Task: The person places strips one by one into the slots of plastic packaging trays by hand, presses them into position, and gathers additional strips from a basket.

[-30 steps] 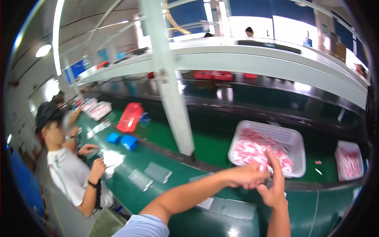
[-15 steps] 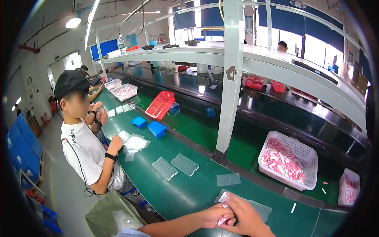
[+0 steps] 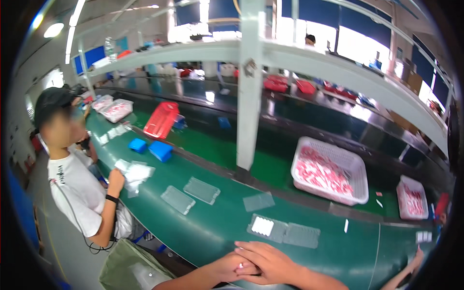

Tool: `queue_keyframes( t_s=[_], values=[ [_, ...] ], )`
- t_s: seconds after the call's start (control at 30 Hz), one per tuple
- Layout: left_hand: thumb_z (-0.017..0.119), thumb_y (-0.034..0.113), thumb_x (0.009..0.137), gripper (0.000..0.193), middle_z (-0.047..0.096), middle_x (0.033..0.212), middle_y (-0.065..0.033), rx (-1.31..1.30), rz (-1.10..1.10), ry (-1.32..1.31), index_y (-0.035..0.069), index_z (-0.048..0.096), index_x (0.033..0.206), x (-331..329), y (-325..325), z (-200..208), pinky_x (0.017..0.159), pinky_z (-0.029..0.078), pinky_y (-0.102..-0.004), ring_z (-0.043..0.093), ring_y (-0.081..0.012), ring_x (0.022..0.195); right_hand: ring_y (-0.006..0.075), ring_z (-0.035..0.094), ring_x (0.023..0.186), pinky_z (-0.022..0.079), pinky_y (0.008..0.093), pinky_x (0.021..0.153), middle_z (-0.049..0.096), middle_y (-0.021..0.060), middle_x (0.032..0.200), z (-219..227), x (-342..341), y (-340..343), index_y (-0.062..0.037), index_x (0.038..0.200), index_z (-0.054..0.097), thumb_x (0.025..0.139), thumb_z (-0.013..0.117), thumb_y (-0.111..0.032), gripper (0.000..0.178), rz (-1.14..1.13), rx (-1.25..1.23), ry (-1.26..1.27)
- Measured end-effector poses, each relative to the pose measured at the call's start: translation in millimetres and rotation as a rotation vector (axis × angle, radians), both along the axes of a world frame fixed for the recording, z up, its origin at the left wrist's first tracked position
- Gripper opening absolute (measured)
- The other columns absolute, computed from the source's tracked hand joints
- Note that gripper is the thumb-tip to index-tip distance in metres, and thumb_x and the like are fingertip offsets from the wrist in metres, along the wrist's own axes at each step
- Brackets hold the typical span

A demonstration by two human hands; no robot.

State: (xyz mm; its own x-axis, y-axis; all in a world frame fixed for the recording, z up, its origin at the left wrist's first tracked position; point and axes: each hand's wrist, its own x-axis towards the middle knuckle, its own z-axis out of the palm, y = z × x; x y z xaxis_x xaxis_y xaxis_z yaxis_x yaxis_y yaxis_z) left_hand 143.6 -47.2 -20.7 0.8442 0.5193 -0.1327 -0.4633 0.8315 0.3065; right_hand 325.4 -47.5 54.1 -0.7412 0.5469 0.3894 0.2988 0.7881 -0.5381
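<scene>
My left hand (image 3: 231,266) is closed in front of me at the near edge of the green table. My right hand (image 3: 270,263) is closed over it, fingers wrapped across the left ones. A small whitish bit shows between them; the rest of whatever they hold is hidden. Just beyond my hands lies an opened clear plastic case (image 3: 276,232), its two halves side by side. Several white sticks (image 3: 262,225) lie in a row in its left half. The ribbed right half (image 3: 302,236) has no sticks in it.
Two more clear cases (image 3: 202,190) and a clear sheet (image 3: 258,202) lie farther left. A white basket of pink and white pieces (image 3: 333,191) stands beyond, a smaller one (image 3: 412,198) at right. A co-worker (image 3: 77,188) stands left; another person's hand (image 3: 416,258) reaches in at right.
The view has turned right. My hands have drawn back from the case toward me, uncovering its row of white sticks. The pink and white pieces seen in my hands are now mostly hidden.
</scene>
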Motion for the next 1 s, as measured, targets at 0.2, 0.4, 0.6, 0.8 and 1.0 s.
queue_keyframes(
  t_s=[0.2, 0.4, 0.6, 0.8, 1.0],
  values=[
    [0.06, 0.015, 0.1, 0.008, 0.049, 0.062, 0.0029, -0.003, 0.013, 0.074, 0.011, 0.059, 0.094, -2, -6, 25, 0.072, 0.052, -0.0248, 0.057, -0.0095, 0.062, 0.0387, 0.057, 0.127, 0.049, 0.0479, 0.105, 0.046, 0.0178, 0.153, -6, -1, 4, -0.005, 0.149, 0.046, 0.085, 0.081, -0.028, 0.076, 0.058, -0.029, 0.109],
    [0.061, 0.011, 0.098, 0.011, 0.049, 0.064, 0.0016, -0.067, 0.123, 0.249, 0.01, 0.058, 0.088, 12, -5, 42, 0.067, 0.048, -0.0261, 0.056, -0.0119, 0.064, 0.0384, 0.058, 0.126, 0.05, 0.0471, 0.103, 0.051, 0.0154, 0.149, 3, 6, 3, -0.0062, 0.147, 0.048, 0.088, 0.073, -0.013, 0.065, -0.029, -0.15, 0.133],
    [0.061, 0.008, 0.096, 0.017, 0.05, 0.064, -0.0003, 0.056, 0.09, 0.089, 0.011, 0.058, 0.079, 7, 0, 17, 0.069, 0.049, -0.0294, 0.056, -0.0138, 0.063, 0.0378, 0.057, 0.128, 0.051, 0.0475, 0.105, 0.053, 0.0159, 0.146, -3, 8, 2, -0.0058, 0.147, 0.047, 0.084, 0.075, -0.009, 0.069, -0.028, -0.184, 0.174],
    [0.062, 0.006, 0.095, 0.019, 0.062, 0.071, -0.0038, 0.081, 0.099, 0.333, 0.009, 0.058, 0.077, 9, -2, 23, 0.072, 0.051, -0.029, 0.064, -0.0147, 0.07, 0.036, 0.057, 0.126, 0.044, 0.0476, 0.116, 0.056, 0.0173, 0.139, 8, 7, 3, -0.0009, 0.145, 0.046, 0.084, 0.071, -0.004, 0.066, -0.097, -0.282, 0.07],
    [0.063, 0.005, 0.095, 0.005, 0.068, 0.077, -0.0056, 0.168, 0.149, 0.221, 0.004, 0.067, 0.096, 8, -2, 3, 0.08, 0.054, -0.0287, 0.068, -0.0148, 0.078, 0.0328, 0.062, 0.12, 0.045, 0.0483, 0.116, 0.063, 0.0153, 0.13, -15, 4, 1, -0.0056, 0.148, 0.046, 0.082, 0.076, -0.009, 0.072, -0.189, -0.172, 0.08]
  ],
)
